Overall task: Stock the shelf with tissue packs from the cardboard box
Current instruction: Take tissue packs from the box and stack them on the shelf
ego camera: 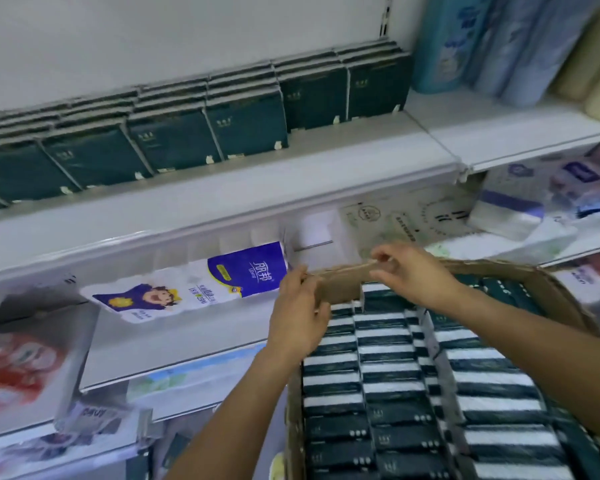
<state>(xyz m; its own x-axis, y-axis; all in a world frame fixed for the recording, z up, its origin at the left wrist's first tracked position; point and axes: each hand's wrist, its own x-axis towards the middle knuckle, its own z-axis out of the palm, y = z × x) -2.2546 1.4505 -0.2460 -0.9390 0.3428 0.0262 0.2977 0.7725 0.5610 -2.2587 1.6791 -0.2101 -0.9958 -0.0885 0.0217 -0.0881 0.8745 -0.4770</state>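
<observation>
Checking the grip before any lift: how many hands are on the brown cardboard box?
2. The left hand grips the brown cardboard box at its far-left corner; the right hand pinches the far rim further right. Both are in plain view.

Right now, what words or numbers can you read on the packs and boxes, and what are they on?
"丽邦": white letters on the purple panel of the white-and-purple tissue pack.
"18": probably, in the small print beside it; the rest is blurred.
Dark green tissue packs on the shelf: pale marks, too small to read.
Boxed packs in the cardboard box: unreadable.
Beige pack with round stamps: blurred.
</observation>
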